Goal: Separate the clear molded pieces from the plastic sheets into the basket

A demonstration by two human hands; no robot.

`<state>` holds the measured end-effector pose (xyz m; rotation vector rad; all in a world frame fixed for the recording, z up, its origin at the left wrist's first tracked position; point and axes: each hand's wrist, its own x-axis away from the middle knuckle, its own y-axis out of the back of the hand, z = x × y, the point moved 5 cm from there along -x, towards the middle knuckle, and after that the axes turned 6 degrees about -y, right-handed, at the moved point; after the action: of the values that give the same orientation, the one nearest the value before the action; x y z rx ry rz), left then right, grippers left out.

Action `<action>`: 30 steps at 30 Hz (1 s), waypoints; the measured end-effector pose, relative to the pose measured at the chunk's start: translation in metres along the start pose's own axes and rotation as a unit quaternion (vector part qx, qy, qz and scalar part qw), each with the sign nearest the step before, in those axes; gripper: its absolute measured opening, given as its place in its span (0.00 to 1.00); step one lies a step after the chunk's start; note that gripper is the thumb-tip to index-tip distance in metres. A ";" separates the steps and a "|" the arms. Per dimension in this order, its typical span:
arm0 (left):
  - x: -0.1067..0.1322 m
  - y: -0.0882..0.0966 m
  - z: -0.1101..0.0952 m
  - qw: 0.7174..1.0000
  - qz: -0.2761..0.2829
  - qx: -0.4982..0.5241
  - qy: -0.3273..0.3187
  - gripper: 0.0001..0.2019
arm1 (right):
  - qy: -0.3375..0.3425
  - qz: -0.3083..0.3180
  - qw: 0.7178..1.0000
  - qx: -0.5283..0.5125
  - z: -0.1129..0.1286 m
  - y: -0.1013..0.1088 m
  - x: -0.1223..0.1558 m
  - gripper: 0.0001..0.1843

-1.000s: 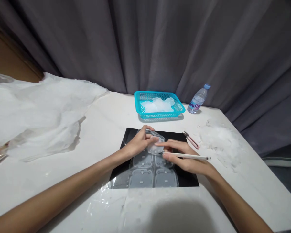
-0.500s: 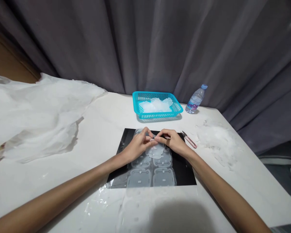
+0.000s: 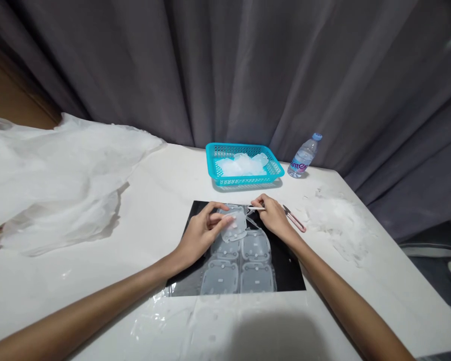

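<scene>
A clear plastic sheet of several moulded rounded-square pieces point(image 3: 244, 265) lies on a black mat point(image 3: 289, 271) at the table's middle. My left hand point(image 3: 199, 233) presses its fingers down on one clear piece point(image 3: 233, 225) at the sheet's far end. Just right of that piece, my right hand point(image 3: 272, 216) is closed round a thin white stick-like tool point(image 3: 256, 207) whose tip points left over the sheet's top edge.
A turquoise basket point(image 3: 274, 169) holding clear plastic pieces stands behind the mat, with a small water bottle point(image 3: 303, 156) to its right. Small pink snips point(image 3: 295, 218) lie by my right hand. White scraps point(image 3: 338, 220) are heaped at the right, crumpled white plastic point(image 3: 56, 170) at the left.
My right hand drew the white tool in from lying flat pointing right and moved up to the sheet's far edge. My left hand shifted from pinching to pressing on the top piece.
</scene>
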<state>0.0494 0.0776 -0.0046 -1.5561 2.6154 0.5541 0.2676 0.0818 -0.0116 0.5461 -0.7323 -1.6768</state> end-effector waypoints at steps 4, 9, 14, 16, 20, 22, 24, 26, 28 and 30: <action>-0.009 0.001 0.005 0.997 0.016 0.074 0.030 0.16 | 0.028 0.070 0.995 -0.068 0.008 0.004 0.003 0.19; -0.008 0.000 0.009 0.996 0.009 0.090 0.024 0.14 | 0.037 0.214 0.956 -0.197 0.024 -0.001 0.014 0.25; -0.009 0.001 0.007 0.997 -0.001 0.073 0.010 0.12 | 0.025 0.232 0.938 -0.255 0.026 0.005 0.013 0.22; -0.007 0.002 0.006 0.999 -0.007 0.046 -0.004 0.11 | 0.034 0.222 0.946 -0.233 0.025 0.007 0.012 0.19; 0.007 -0.001 -0.004 0.986 0.032 -0.095 -0.131 0.07 | 0.073 0.124 0.987 -0.073 0.019 0.008 0.008 0.09; 0.016 -0.007 -0.007 0.971 0.069 -0.136 -0.185 0.08 | 0.077 0.069 0.994 -0.023 0.012 0.009 0.007 0.08; 0.018 -0.008 -0.008 0.972 0.063 -0.138 -0.182 0.08 | 0.079 0.038 0.996 0.005 0.004 0.012 0.006 0.09; 0.014 -0.004 -0.009 0.983 0.020 -0.114 -0.141 0.07 | 0.085 0.019 0.996 0.029 -0.001 0.022 0.006 0.10; 0.008 0.000 -0.011 0.993 -0.017 -0.065 -0.099 0.07 | 0.093 0.001 0.995 0.042 0.001 0.039 0.007 0.12; 0.003 0.003 -0.014 0.995 -0.031 -0.028 -0.089 0.08 | 0.121 0.010 0.992 0.028 0.013 0.054 0.011 0.14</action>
<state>0.0475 0.0712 0.0088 -1.5201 2.4323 0.7302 0.2931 0.0662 0.0370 0.7629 -0.6070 -1.5421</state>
